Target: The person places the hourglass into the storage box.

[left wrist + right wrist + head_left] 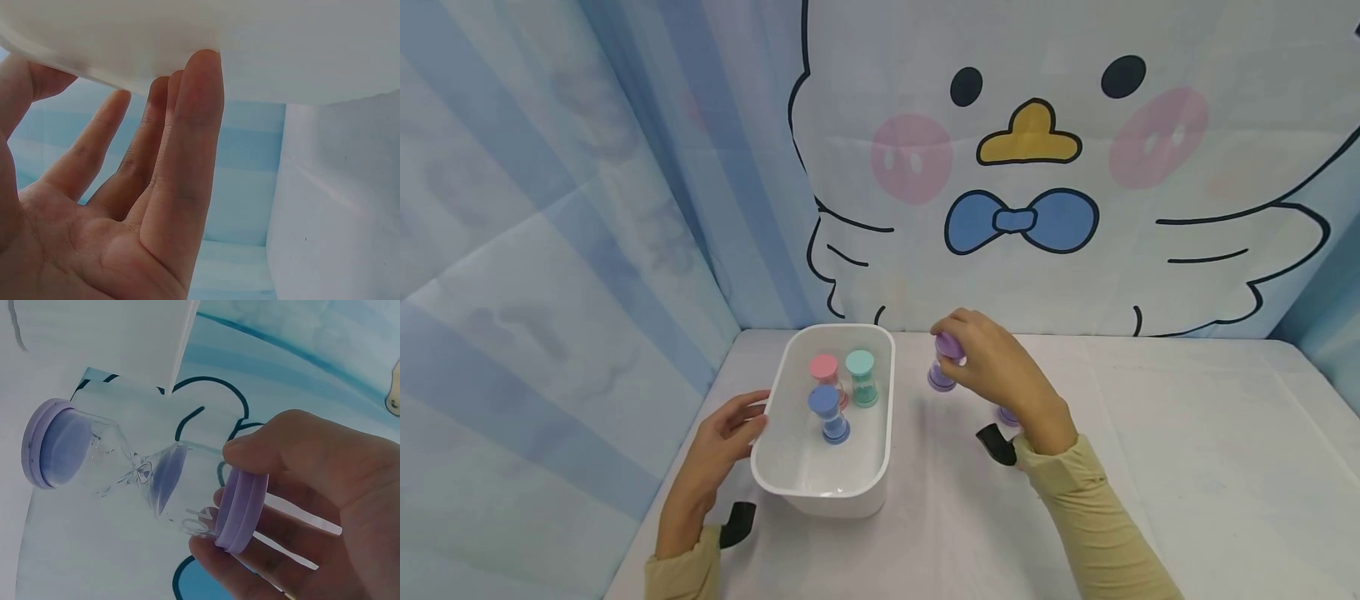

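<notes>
My right hand (1000,358) grips a purple sand timer (140,465) by one of its end caps, thumb on one side and fingers on the other. In the right wrist view the timer lies at a slant, its clear glass and purple sand showing. My left hand (722,450) is at the left side of a white bin (820,492), its extended fingertips (200,81) touching the bin's outer wall. Inside the bin stand a pink sand timer (824,368), a green one (861,379) and a blue one (829,412).
A second purple object (1008,416) stands on the white table (1187,467), mostly hidden behind my right wrist. Behind the table hangs a curtain (1022,283) with a cartoon face and blue bow tie. Another striped curtain (550,250) runs along the left.
</notes>
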Demonstrator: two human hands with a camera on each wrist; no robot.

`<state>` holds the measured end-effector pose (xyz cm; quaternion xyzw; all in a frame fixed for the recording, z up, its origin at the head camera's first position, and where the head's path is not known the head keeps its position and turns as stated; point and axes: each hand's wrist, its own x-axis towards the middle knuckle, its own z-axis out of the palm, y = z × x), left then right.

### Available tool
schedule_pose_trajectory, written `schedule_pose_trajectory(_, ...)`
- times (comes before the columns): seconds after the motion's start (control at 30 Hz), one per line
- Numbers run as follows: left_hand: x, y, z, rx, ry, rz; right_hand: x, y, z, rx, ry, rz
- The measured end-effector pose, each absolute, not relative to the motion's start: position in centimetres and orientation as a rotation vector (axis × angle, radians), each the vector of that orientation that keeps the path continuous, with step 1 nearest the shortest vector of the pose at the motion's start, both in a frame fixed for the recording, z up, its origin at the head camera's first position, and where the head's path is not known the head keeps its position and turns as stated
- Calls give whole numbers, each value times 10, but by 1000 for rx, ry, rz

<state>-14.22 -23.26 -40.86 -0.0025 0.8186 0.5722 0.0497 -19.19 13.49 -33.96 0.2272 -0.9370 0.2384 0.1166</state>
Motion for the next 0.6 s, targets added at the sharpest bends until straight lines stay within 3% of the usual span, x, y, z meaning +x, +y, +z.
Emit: schedule_pose_trajectory(0.6,-142,-233,-408,1,2494,1744,-187,125,-325,714,-2684,695)
